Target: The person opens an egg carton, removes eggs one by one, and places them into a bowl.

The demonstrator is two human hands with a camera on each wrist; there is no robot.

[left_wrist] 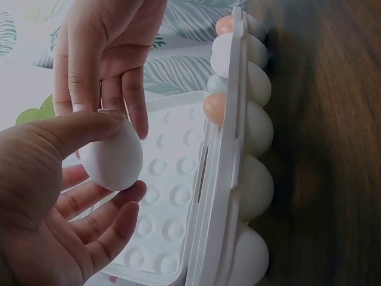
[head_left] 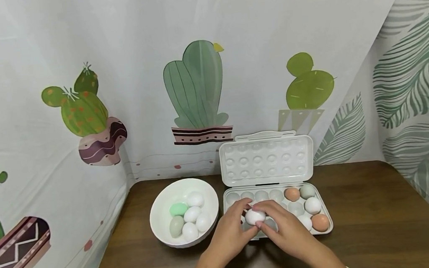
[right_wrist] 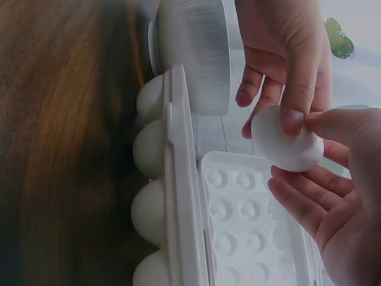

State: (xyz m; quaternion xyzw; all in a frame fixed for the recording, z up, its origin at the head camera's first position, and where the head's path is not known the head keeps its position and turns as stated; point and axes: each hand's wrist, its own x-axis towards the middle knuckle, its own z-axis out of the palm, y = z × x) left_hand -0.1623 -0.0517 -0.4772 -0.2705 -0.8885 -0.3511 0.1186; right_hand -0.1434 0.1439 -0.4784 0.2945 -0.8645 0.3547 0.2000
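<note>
A white egg (head_left: pixel 255 216) is held between both hands just above the front row of the open egg tray (head_left: pixel 329 228). My left hand (head_left: pixel 240 218) pinches it from the left, thumb on top and fingers under it (left_wrist: pixel 113 158). From the right, my right hand (head_left: pixel 270 218) grips the same egg (right_wrist: pixel 286 140) with thumb and fingertips. The tray's right end holds two brown eggs (head_left: pixel 320 222), two white ones (head_left: pixel 312 205) and a grey-green one (head_left: pixel 307 191). Its left cups (head_left: pixel 232 197) look bare; the cups under the hands are hidden.
A white bowl (head_left: pixel 157 222) left of the tray holds several eggs, mostly white, one green (head_left: pixel 178 209) and one grey. The tray's lid (head_left: pixel 265 157) stands upright against the cactus-print curtain. Brown table (head_left: pixel 376 222) stretches right; curtains close in on the left and right.
</note>
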